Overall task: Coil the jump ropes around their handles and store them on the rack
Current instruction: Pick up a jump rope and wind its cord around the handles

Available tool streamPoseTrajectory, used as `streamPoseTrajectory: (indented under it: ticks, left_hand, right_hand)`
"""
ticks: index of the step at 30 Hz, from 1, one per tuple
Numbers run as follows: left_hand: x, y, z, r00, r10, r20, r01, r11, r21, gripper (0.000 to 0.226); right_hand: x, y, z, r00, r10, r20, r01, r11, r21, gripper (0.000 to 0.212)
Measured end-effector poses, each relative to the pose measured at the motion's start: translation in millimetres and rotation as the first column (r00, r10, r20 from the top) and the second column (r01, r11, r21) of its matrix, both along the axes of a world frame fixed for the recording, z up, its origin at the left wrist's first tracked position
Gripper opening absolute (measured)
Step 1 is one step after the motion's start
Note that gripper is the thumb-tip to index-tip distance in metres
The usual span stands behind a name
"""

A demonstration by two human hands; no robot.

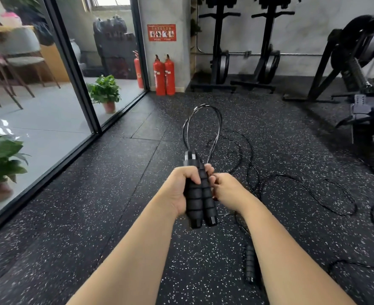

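Note:
My left hand (180, 190) grips two black ribbed foam handles (200, 201) held side by side, upright, in front of me. From their tops the thin black rope (203, 119) rises in a tall loop. My right hand (228, 190) is beside the handles, its fingers curled and pinching the rope next to them. More thin black rope (313, 194) trails in loose curves over the floor to the right. Another black handle (250, 264) lies on the floor under my right forearm. No rack can be made out.
The floor is black speckled rubber tile. A glass wall with a dark frame (76, 84) runs along the left, with potted plants (104, 91) behind it. Two red fire extinguishers (164, 75) stand at the pillar. Black exercise machines (267, 51) line the back and right.

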State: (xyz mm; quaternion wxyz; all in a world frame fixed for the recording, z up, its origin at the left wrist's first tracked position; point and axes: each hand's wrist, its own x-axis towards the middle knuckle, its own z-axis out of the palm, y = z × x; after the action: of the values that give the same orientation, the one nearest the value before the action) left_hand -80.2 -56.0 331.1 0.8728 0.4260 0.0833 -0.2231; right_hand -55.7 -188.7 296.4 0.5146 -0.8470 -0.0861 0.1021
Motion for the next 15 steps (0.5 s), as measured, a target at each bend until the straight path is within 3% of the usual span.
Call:
streamPoseTrajectory:
  ticks: [3, 7, 11, 15]
  left_hand:
    - [2.7, 1.8, 3.6, 0.999, 0.028, 0.019, -0.028, 0.999, -0.015, 0.057]
    - [6.3, 9.6, 16.1, 0.967, 0.251, 0.039, -0.247, 0.965, -0.087, 0.036]
    - [11.1, 35.8, 21.3, 0.878, 0.476, 0.042, -0.463, 0.870, -0.168, 0.021]
    - [12.6, 60.7, 16.2, 0.801, 0.599, -0.006, -0.586, 0.782, -0.214, 0.015]
  right_hand:
    - [0.3, -2.7, 1.4, 0.999, 0.035, -0.017, -0.034, 0.999, 0.043, 0.026]
    - [-3.0, -10.3, -2.0, 0.996, 0.072, -0.059, -0.081, 0.985, -0.154, 0.019]
    - [-5.5, -20.4, -6.0, 0.990, 0.053, -0.129, -0.090, 0.951, -0.297, 0.025]
    - [-6.4, -34.3, -14.9, 0.984, -0.009, -0.177, -0.059, 0.924, -0.377, 0.026]
